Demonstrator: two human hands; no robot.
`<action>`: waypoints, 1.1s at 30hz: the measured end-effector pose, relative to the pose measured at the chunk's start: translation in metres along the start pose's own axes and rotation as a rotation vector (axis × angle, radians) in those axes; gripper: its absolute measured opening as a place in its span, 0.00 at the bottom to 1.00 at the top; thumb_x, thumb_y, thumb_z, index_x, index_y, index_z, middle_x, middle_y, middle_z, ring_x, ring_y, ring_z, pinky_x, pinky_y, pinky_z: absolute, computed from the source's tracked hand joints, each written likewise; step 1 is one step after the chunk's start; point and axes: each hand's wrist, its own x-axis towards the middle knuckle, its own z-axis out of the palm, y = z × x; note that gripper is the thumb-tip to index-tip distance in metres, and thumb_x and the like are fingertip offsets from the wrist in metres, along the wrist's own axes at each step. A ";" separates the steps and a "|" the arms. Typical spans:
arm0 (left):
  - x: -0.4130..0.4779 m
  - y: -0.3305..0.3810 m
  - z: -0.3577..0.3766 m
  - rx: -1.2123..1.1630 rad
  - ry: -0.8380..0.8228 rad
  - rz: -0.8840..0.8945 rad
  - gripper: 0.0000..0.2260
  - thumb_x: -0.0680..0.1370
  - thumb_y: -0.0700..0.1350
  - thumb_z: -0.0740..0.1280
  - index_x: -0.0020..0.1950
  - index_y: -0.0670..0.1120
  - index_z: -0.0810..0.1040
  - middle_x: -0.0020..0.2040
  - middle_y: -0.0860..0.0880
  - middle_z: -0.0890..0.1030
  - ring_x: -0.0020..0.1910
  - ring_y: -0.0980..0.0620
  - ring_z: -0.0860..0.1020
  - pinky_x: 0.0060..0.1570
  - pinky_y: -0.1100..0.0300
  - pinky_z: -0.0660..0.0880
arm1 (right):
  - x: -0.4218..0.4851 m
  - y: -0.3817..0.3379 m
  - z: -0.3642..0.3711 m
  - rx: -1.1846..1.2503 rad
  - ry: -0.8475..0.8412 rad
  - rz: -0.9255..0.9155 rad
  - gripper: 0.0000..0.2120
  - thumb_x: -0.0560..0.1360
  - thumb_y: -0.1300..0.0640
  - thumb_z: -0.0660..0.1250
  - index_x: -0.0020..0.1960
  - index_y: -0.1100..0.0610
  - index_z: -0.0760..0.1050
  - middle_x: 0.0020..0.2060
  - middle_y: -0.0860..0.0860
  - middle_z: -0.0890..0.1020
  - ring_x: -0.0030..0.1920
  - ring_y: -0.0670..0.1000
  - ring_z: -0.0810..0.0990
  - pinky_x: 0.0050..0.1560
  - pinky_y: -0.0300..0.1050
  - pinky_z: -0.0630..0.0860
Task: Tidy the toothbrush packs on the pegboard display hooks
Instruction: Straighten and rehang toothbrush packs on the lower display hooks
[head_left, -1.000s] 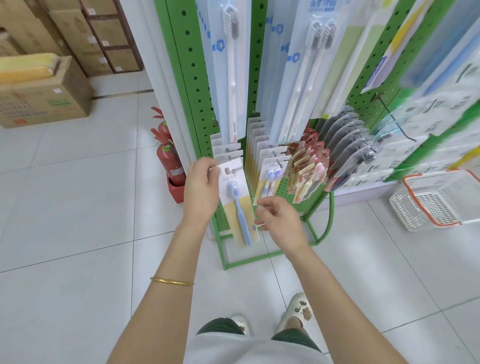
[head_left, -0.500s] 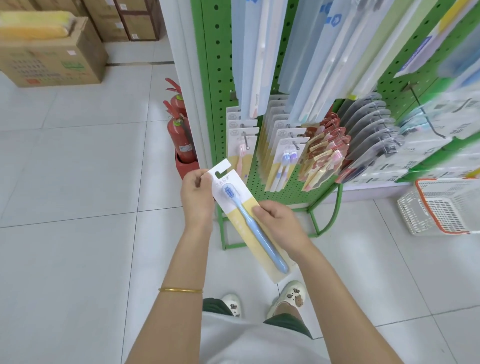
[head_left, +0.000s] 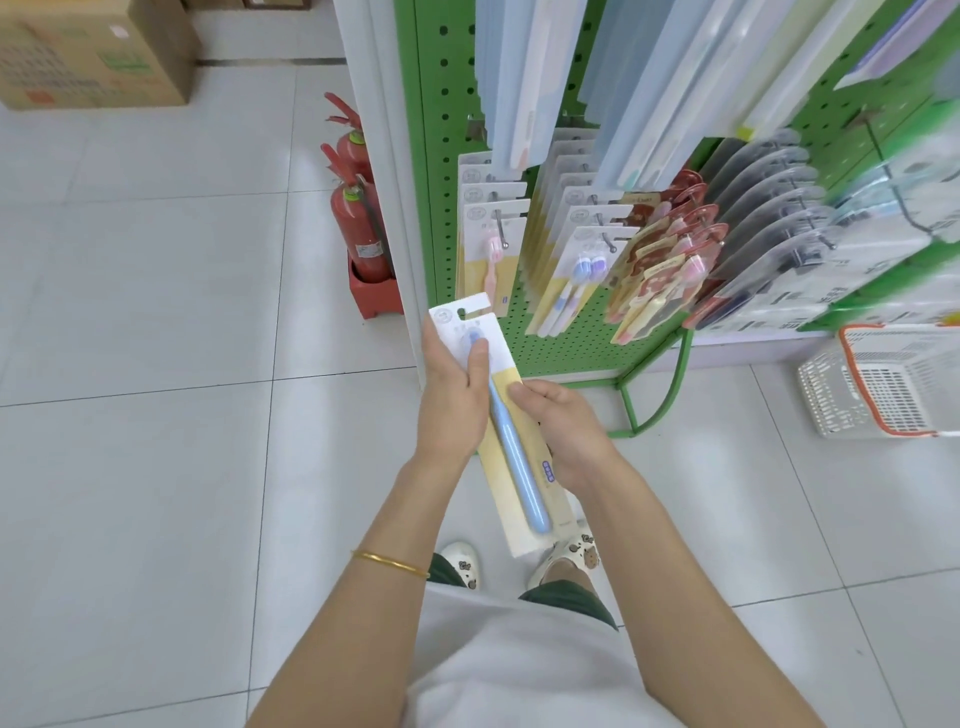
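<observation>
A blue toothbrush pack (head_left: 511, 452) with a white and yellow card is off its hook, held in front of the green pegboard (head_left: 441, 171). My left hand (head_left: 451, 395) grips the pack's upper part, thumb across the brush head. My right hand (head_left: 563, 428) holds its right edge lower down. On the board's low hooks hang a pink toothbrush pack (head_left: 491, 244), a row of twin purple-blue packs (head_left: 584, 260), red-and-cream packs (head_left: 665, 265) and clear grey packs (head_left: 769, 228). Long pale packs (head_left: 524, 78) hang above.
Two red fire extinguishers (head_left: 358, 228) stand left of the display on the tiled floor. A white plastic basket with an orange rim (head_left: 883, 384) lies at the right. A cardboard box (head_left: 93, 52) sits at the far left. The display's green foot rail (head_left: 670, 389) juts out.
The blue pack came off the left hook and moved down toward me. My left hand slid down onto the brush head, and my right hand took the pack's edge.
</observation>
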 end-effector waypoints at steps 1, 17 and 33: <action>-0.001 -0.001 0.001 0.034 -0.054 0.001 0.32 0.77 0.56 0.57 0.77 0.49 0.48 0.72 0.52 0.66 0.67 0.54 0.70 0.63 0.58 0.68 | 0.003 0.001 -0.001 0.044 0.002 0.017 0.05 0.73 0.54 0.71 0.42 0.55 0.79 0.44 0.53 0.82 0.53 0.56 0.76 0.64 0.56 0.70; -0.011 0.004 -0.031 0.546 -0.774 -0.123 0.50 0.71 0.48 0.75 0.76 0.62 0.38 0.75 0.48 0.56 0.70 0.50 0.64 0.66 0.54 0.66 | 0.022 0.003 -0.002 0.371 0.186 0.169 0.07 0.80 0.59 0.62 0.51 0.62 0.77 0.35 0.55 0.83 0.32 0.51 0.81 0.35 0.45 0.79; -0.017 0.011 -0.021 0.910 -0.827 -0.167 0.41 0.71 0.51 0.69 0.77 0.60 0.47 0.61 0.46 0.68 0.56 0.46 0.75 0.54 0.50 0.76 | 0.018 0.015 -0.004 0.591 0.130 0.357 0.10 0.82 0.59 0.56 0.55 0.64 0.73 0.43 0.58 0.79 0.41 0.54 0.79 0.34 0.47 0.80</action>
